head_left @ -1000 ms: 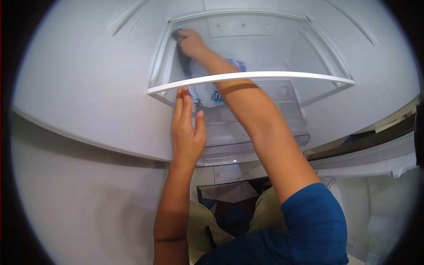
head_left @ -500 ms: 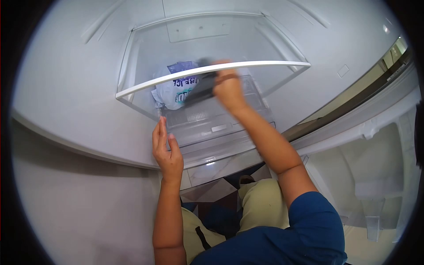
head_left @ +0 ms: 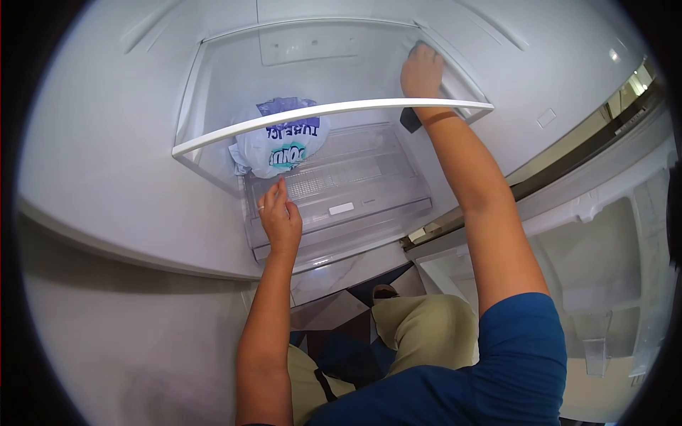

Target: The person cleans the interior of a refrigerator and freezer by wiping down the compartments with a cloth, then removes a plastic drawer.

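Observation:
At the right end of the fridge interior, under the glass shelf (head_left: 341, 71) with its white front rim, my right hand (head_left: 422, 69) is closed on a dark cloth (head_left: 410, 120). Part of the cloth hangs below the shelf rim, and the rest is mostly hidden by the hand. My left hand (head_left: 281, 215) has its fingers apart, in front of a white plastic bag (head_left: 273, 147) with purple and teal print. No object shows in it. Beneath the bag is a clear drawer (head_left: 355, 167).
The open fridge door (head_left: 604, 241) with its shelves is on the right. White fridge wall (head_left: 106, 142) curves along the left. Below lies a patterned mat (head_left: 330, 309), beside my legs (head_left: 426, 326).
My right hand has carried the dark cloth from the left side across to the right side. The view has shifted, and my left hand has moved down, away from the shelf rim.

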The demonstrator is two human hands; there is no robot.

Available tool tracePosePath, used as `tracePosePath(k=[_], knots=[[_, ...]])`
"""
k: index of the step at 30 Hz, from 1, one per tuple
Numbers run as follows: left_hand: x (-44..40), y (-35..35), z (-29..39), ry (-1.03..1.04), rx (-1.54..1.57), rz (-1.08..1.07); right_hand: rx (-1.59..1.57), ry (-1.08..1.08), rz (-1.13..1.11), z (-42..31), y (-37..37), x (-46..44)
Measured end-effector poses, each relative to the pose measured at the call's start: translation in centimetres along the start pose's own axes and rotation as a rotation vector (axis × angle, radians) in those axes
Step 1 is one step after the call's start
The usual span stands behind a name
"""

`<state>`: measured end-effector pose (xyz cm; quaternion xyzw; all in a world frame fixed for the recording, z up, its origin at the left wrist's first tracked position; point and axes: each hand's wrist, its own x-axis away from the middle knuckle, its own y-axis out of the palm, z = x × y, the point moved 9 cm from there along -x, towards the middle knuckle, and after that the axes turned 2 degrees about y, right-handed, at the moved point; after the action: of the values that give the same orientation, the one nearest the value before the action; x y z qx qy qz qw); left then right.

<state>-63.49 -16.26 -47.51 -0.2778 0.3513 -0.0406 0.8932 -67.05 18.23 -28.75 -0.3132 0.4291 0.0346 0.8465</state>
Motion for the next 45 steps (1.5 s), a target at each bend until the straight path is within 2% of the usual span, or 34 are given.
tracePosePath(k=[2, 6, 8, 9, 11, 12, 14, 15, 17, 21, 23, 27, 29, 31, 32, 34, 35, 37, 38, 40, 42, 45], knots=[[0.0, 0.6, 0.3, 0.001, -0.092, -0.046, 0.051, -0.157, -0.096, -1.8, 2.3, -1.3], [0.1, 0.5, 0.0, -0.031, -0.136, -0.041, -0.028, -0.183, -0.071, -3.4, 4.8, -2.9], [0.2, 0.4, 0.0, -0.018, -0.107, -0.024, 0.035, -0.268, 0.117, -4.4, 4.5, -2.7], [0.3, 0.5, -0.3, -0.027, -0.109, -0.034, 0.03, -0.276, 0.106, -4.7, 5.5, -3.7], [0.2, 0.3, -0.2, -0.008, -0.101, -0.001, -0.418, 0.106, -0.231, -1.9, 9.8, -6.5], [0.4, 0.4, -0.1, -0.013, -0.098, 0.0, -0.416, 0.101, -0.231, -1.9, 10.2, -6.5], [0.4, 0.3, -0.1, -0.001, -0.11, -0.006, -0.325, 0.085, -0.012, -2.0, 9.1, -6.6], [0.5, 0.1, -0.2, -0.007, -0.117, -0.007, -0.333, 0.081, -0.016, -2.3, 9.1, -6.5], [0.3, 0.3, -0.3, -0.031, -0.096, 0.0, -0.061, -0.107, -0.024, -3.8, 9.3, -6.6], [0.1, 0.1, -0.1, -0.04, -0.087, -0.008, -0.024, -0.116, -0.14, -4.1, 7.7, -6.5], [0.1, 0.2, -0.1, -0.036, -0.089, -0.01, 0.093, -0.124, -0.209, -4.5, 6.1, -5.8], [0.2, 0.2, 0.1, -0.04, -0.075, -0.01, 0.033, -0.218, -0.146, -4.1, 7.1, -4.8], [0.1, 0.0, 0.1, -0.032, -0.092, 0.008, -0.098, -0.492, -0.011, -6.0, 5.1, -0.3], [0.1, 0.0, 0.1, -0.028, -0.093, 0.009, -0.059, -0.476, -0.177, -6.9, 6.9, 4.1], [0.1, 0.1, 0.0, -0.024, -0.095, 0.004, -0.063, -0.473, -0.179, -7.8, 7.9, 5.2], [0.1, 0.3, 0.0, -0.017, -0.104, -0.003, -0.231, -0.251, -0.404, -8.2, 12.2, 7.5], [0.1, 0.4, 0.1, -0.013, -0.107, -0.009, -0.239, -0.246, -0.412, -9.8, 14.4, 8.9], [0.2, 0.5, 0.2, -0.005, -0.104, -0.014, -0.456, 0.1, -0.344, -10.1, 17.5, 9.6], [0.1, 0.5, 0.2, 0.0, -0.097, -0.005, -0.465, 0.107, -0.348, -10.6, 18.3, 9.4], [-0.1, 0.4, 0.4, 0.005, -0.109, -0.016, -0.66, 0.217, -0.592, -11.6, 20.9, 9.8], [0.3, 0.4, 0.3, -0.001, -0.105, -0.033, -0.701, 0.233, -0.464, -11.6, 22.1, 9.9], [0.1, 0.4, 0.4, 0.015, -0.1, -0.006, -0.701, 0.149, -0.509, -10.8, 23.1, 10.3]])
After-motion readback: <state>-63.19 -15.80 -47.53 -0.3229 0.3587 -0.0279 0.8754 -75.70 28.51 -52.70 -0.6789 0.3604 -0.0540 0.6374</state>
